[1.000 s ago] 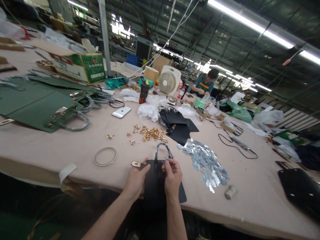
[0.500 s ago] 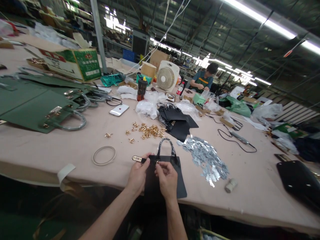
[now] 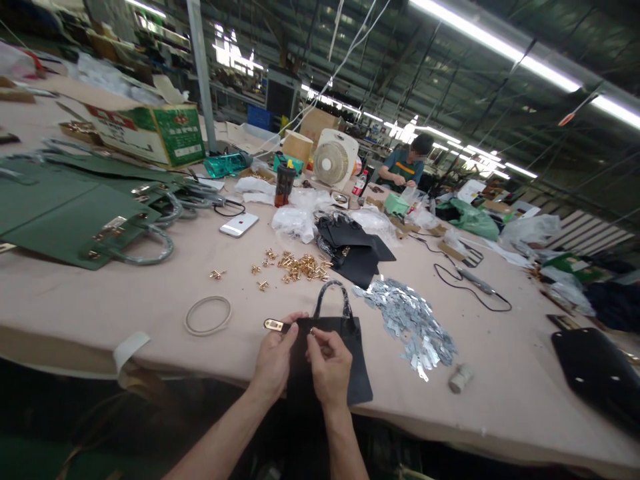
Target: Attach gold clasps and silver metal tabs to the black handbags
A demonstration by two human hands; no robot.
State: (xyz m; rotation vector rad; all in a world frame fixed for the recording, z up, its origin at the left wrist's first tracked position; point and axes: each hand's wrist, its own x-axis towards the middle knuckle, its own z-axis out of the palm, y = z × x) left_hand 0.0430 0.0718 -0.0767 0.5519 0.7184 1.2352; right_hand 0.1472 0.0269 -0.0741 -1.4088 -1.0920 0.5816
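A black bag panel (image 3: 357, 363) with a looped handle (image 3: 332, 297) lies at the near table edge. My left hand (image 3: 274, 357) grips its top left edge, beside a strap ending in a gold clasp (image 3: 273, 325). My right hand (image 3: 327, 363) rests on the panel's upper middle, fingers pinched on a tiny gold piece. A heap of gold fittings (image 3: 300, 265) lies just beyond the handle, and a pile of silver metal plates (image 3: 413, 320) spreads to the right.
Green bag panels with handles (image 3: 85, 213) cover the left. A white ring (image 3: 207, 315), a phone (image 3: 241, 224), black pieces (image 3: 353, 248), a fan (image 3: 331, 160), a green-and-white box (image 3: 150, 130) and a cable (image 3: 473, 287) lie about. Another person (image 3: 403, 167) sits at the far end.
My right hand slid left from the handle's base to the panel's upper middle and pinched a small gold piece. The panel shifted slightly; my left hand kept its grip.
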